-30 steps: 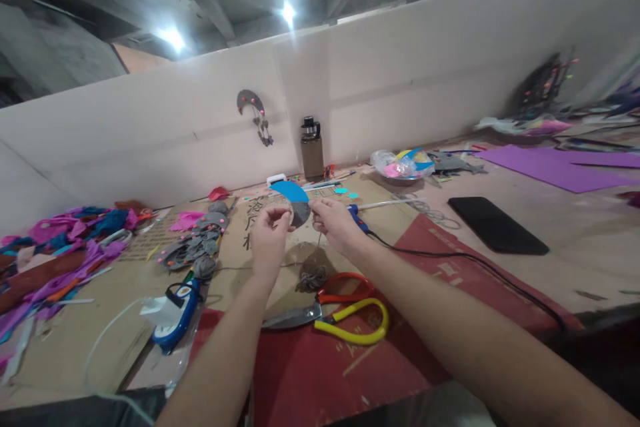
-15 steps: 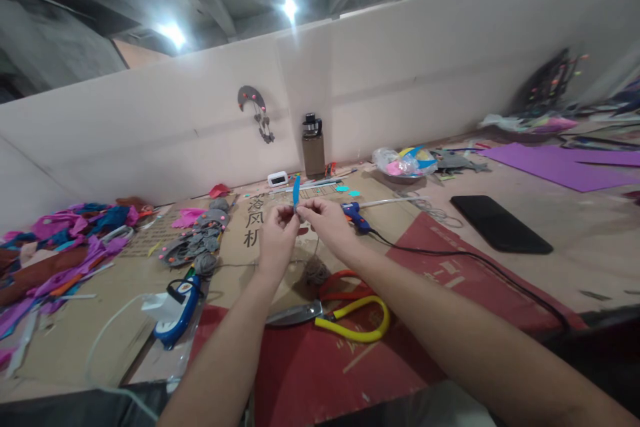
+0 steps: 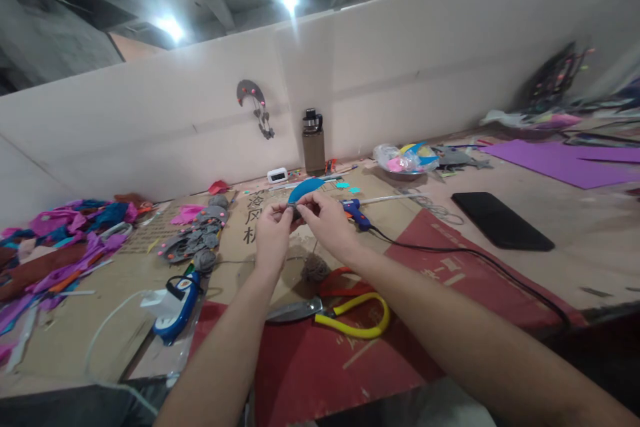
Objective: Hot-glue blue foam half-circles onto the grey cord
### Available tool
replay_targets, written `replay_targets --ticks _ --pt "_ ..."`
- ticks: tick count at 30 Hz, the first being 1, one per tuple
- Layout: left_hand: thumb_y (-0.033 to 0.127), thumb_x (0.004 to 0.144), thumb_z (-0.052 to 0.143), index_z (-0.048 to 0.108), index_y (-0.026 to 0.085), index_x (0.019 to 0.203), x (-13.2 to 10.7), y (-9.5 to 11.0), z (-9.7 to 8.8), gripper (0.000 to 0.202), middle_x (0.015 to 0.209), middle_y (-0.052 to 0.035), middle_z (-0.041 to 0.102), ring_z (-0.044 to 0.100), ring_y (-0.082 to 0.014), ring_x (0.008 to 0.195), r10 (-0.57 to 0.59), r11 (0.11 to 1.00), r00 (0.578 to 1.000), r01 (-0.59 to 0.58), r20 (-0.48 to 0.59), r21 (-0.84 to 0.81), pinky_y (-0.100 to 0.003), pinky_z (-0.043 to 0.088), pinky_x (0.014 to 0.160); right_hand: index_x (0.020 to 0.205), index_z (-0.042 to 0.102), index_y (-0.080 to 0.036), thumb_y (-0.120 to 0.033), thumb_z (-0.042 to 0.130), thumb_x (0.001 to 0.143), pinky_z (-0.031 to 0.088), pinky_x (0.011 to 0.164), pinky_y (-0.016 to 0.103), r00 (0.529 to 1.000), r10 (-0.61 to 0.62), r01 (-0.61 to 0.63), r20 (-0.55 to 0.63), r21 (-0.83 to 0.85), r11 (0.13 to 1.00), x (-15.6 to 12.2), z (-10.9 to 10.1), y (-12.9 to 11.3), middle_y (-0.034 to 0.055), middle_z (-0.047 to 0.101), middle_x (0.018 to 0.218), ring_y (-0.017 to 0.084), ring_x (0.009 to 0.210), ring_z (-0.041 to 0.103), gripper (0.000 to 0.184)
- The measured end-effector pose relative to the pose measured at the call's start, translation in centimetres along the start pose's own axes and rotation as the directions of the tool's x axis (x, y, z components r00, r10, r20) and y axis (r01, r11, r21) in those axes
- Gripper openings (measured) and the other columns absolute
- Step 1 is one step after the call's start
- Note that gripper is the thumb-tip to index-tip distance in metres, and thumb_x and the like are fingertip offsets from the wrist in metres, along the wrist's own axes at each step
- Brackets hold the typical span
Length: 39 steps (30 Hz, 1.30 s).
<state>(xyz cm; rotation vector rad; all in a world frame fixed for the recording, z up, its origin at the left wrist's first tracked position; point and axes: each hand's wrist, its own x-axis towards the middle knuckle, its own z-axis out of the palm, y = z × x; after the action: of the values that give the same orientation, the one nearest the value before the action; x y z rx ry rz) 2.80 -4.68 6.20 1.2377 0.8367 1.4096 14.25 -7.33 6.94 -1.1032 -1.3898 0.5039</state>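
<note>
Both hands met above the middle of the desk [image 3: 575, 267], raised a little off it. The left hand [image 3: 273, 230] and the right hand [image 3: 325, 220] were each closed in a fingertip pinch on the lower edge of a curved blue piece [image 3: 306, 188]. The piece rose from the fingers toward twelve o'clock, clear of the clutter. It looked as if two pinches were used because the piece was thin and floppy and one grip would have let it sag. At six o'clock from the hands a grey ball of yarn [image 3: 315, 268] lay on the cardboard [image 3: 240, 260]. A thin strand seemed to run up from it toward the fingers, though I could not be sure. Nearer the person, also at six o'clock, the scissors [image 3: 345, 310] lay flat with their yellow and red handles to the right, within easy reach. A blue glue gun [image 3: 357, 212] lay just beside the right hand at three o'clock, its cord trailing off to the right. The phone [image 3: 503, 221] lay well apart, farther out at three o'clock.
</note>
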Motion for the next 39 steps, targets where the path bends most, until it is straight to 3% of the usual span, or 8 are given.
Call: replay_targets --ticks 5,9,12,27,34,36,39 --pt "0.028 0.071 0.066 0.057 0.017 0.088 -0.1 0.1 -0.2 0.022 0.078 -0.0035 0.065 0.063 -0.0147 0.070 0.131 0.969 0.991 -0.121 -0.033 0.217 -0.030 0.050 0.071 0.075 0.059 -0.019 -0.024 0.053 0.077 0.035 0.060 0.026 1.000 -0.026 0.025 -0.011 -0.050 0.998 0.2 -0.2 -0.2 -0.0007 0.055 0.065 0.012 0.060 0.046 0.008" --pt "0.025 0.073 0.063 0.063 0.020 0.085 -0.3 0.4 -0.3 0.013 0.084 -0.0037 0.064 0.060 -0.0154 0.078 0.302 0.869 0.953 -0.267 -0.019 0.416 -0.026 0.045 0.076 0.073 0.061 -0.019 -0.025 0.054 0.077 0.033 0.058 0.026 1.000 0.000 -0.001 -0.017 -0.010 1.000 0.1 -0.3 -0.4 -0.0013 0.055 0.064 0.011 0.058 0.043 0.010" --pt "0.023 0.076 0.059 0.064 0.022 0.087 -0.4 0.7 -0.4 0.013 0.085 -0.0030 0.063 0.058 -0.0162 0.080 0.353 0.803 0.936 -0.310 0.014 0.508 -0.027 0.042 0.079 0.075 0.061 -0.019 -0.026 0.053 0.078 0.033 0.058 0.025 1.000 -0.010 0.009 -0.004 -0.012 1.000 -0.1 -0.3 -0.5 -0.0014 0.054 0.064 0.011 0.059 0.043 0.011" --pt "0.019 0.076 0.058 0.065 0.023 0.090 -0.8 1.3 -0.6 0.016 0.088 -0.0026 0.065 0.059 -0.0171 0.083 0.457 0.696 0.889 -0.385 0.040 0.606 -0.028 0.042 0.082 0.081 0.063 -0.019 -0.025 0.052 0.080 0.035 0.060 0.025 0.997 -0.069 0.069 0.028 0.000 0.998 -0.8 -0.1 -1.1 -0.0007 0.055 0.067 0.011 0.060 0.043 0.013" --pt "0.019 0.078 0.055 0.063 0.020 0.091 -0.5 1.0 -0.8 0.016 0.093 -0.0030 0.067 0.061 -0.0157 0.086 0.521 0.550 0.847 -0.426 0.104 0.718 -0.029 0.046 0.081 0.082 0.063 -0.018 -0.024 0.052 0.080 0.036 0.062 0.024 0.995 -0.100 0.100 0.009 -0.013 0.995 -1.0 -0.1 -1.1 -0.0001 0.057 0.073 0.010 0.063 0.045 0.013" --pt "0.019 0.077 0.055 0.063 0.020 0.090 -0.5 1.0 -0.8 0.014 0.091 -0.0031 0.067 0.062 -0.0151 0.083 0.520 0.564 0.849 -0.424 0.095 0.708 -0.029 0.047 0.079 0.082 0.063 -0.017 -0.024 0.052 0.080 0.036 0.062 0.024 0.995 -0.097 0.097 0.008 -0.011 0.995 -1.1 -0.2 -1.2 -0.0001 0.057 0.072 0.010 0.064 0.046 0.013" --pt "0.021 0.077 0.056 0.063 0.019 0.089 -0.4 0.9 -0.8 0.014 0.086 -0.0034 0.067 0.062 -0.0147 0.078 0.468 0.654 0.882 -0.390 0.059 0.648 -0.028 0.048 0.075 0.081 0.062 -0.017 -0.025 0.052 0.080 0.036 0.060 0.023 0.996 -0.084 0.085 0.010 -0.017 0.996 -1.1 -0.2 -1.3 -0.0007 0.056 0.069 0.010 0.062 0.045 0.013"
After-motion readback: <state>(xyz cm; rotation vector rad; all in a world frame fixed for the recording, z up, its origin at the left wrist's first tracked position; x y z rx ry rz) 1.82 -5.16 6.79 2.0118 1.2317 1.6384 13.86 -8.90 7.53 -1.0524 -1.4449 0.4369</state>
